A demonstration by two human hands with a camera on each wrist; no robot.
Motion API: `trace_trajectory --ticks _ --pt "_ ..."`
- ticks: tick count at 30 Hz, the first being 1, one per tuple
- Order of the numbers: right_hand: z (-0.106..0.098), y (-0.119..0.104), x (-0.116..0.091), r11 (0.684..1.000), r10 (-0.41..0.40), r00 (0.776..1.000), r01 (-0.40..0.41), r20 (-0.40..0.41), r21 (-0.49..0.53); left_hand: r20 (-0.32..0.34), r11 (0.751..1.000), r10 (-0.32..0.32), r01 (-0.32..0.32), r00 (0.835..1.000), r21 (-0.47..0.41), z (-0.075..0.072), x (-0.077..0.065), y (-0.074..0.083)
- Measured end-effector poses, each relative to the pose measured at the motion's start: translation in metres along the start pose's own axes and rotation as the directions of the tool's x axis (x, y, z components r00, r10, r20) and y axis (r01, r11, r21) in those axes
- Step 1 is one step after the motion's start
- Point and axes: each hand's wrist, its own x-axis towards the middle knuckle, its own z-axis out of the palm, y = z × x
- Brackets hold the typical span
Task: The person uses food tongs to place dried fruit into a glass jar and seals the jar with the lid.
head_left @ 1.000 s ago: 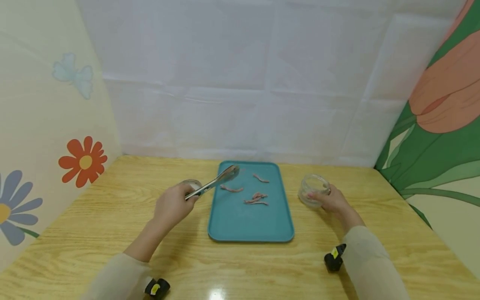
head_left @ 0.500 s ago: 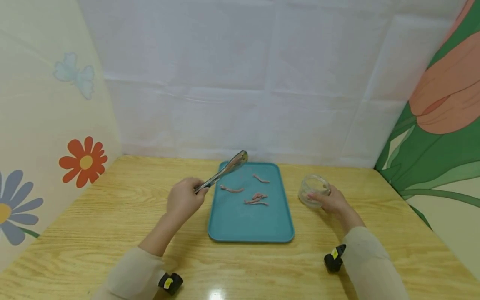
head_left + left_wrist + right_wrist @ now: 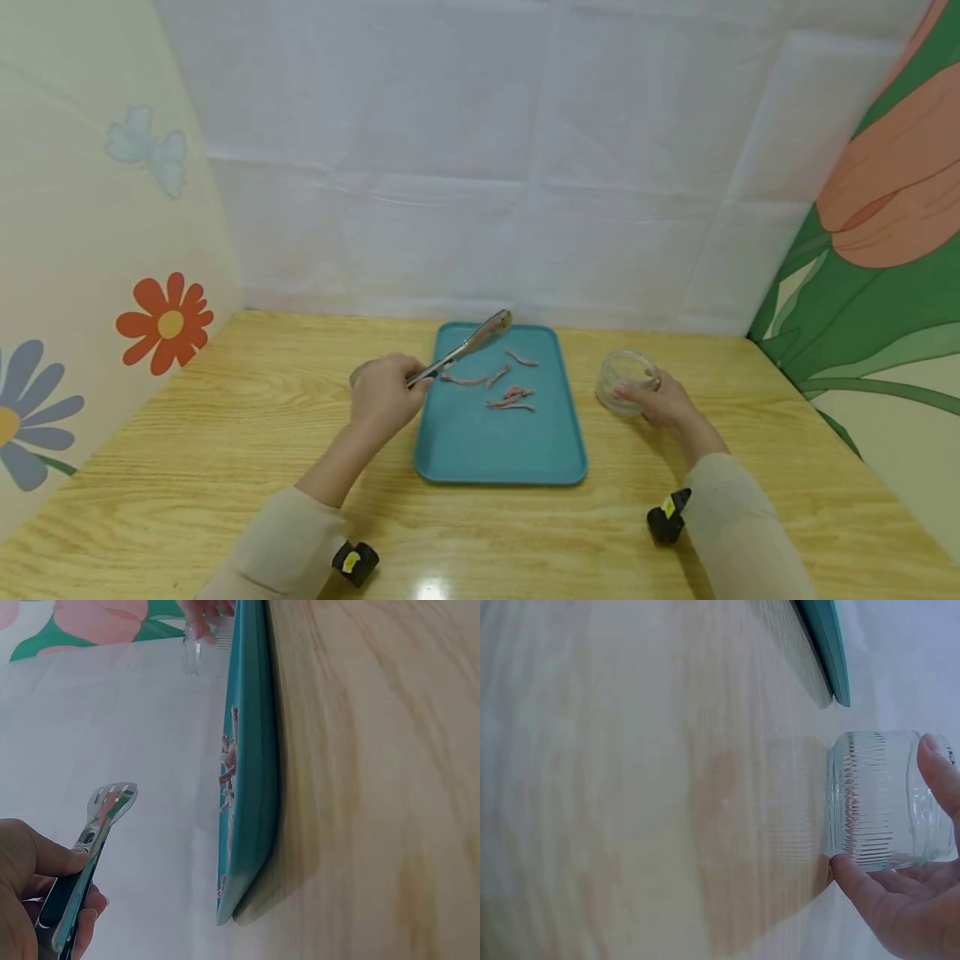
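Observation:
My left hand grips metal tongs by the handles above the left side of the teal tray. The tong tips are raised and point away from me. Several thin pinkish strips that look like meat lie on the tray; one short strip is just below the tongs. To the right of the tray, my right hand holds a clear ribbed glass jar, its thumb near the rim and its fingers round the side. The jar stands upright on the table, with nothing visible inside.
A clear glass rim shows partly behind my left hand, left of the tray. The wooden table runs back to a white sheet. Printed flower panels stand at both sides.
My left hand has moved right with the tongs, further over the tray. A short strip now lies on the tray where none was half a second ago. The right hand and jar stay put.

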Motion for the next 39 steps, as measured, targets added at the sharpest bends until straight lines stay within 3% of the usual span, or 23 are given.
trace_trajectory --ticks 7,27,39 --pt "0.0002 -0.0001 -0.0004 1.000 -0.005 1.000 0.005 0.010 0.021 0.112 0.998 -0.041 0.045 0.993 -0.035 0.0039 -0.0020 0.0008" --pt "0.0003 -0.0005 -0.0032 1.000 0.005 1.000 -0.005 0.003 -0.017 0.176 0.997 -0.056 0.047 0.983 0.054 0.0086 -0.0055 0.0003" --pt "0.0000 -0.0010 -0.0025 1.000 -0.004 1.000 0.004 0.010 -0.006 0.261 0.988 -0.131 0.104 0.956 0.115 0.0082 -0.0051 0.0037"
